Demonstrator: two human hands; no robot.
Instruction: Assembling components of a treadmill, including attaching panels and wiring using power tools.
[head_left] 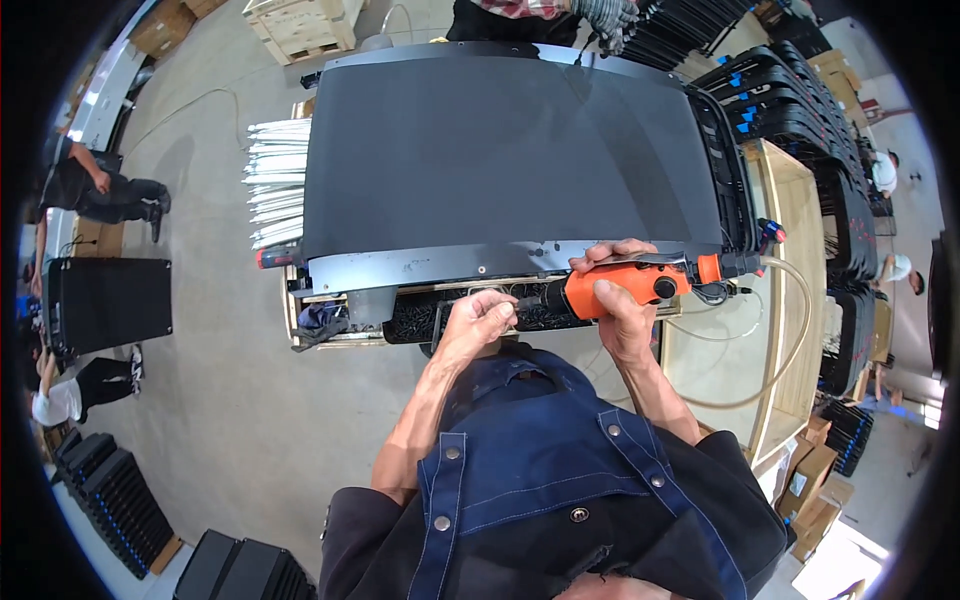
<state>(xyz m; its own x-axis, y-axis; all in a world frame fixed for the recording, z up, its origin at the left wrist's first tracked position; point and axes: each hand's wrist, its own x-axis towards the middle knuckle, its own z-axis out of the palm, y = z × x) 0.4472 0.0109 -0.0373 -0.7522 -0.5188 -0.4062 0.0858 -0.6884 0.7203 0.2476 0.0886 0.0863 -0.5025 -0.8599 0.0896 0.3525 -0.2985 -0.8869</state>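
Note:
My right hand is wrapped round an orange air-powered driver, which lies level in front of my chest with its nose to the left. A hose runs from its right end. At the driver's tip, my left hand is closed in a pinch; whatever sits between the fingertips is too small to make out. Just beyond both hands lies a wide black belt deck, like a treadmill's, with a grey side rail along its near edge. A small screw head shows on that rail.
Under the near rail is a tray of small dark parts. White strips stick out left of the deck. A wooden crate stands at right, the pale hose looping over it. A gloved hand of another person is across the deck.

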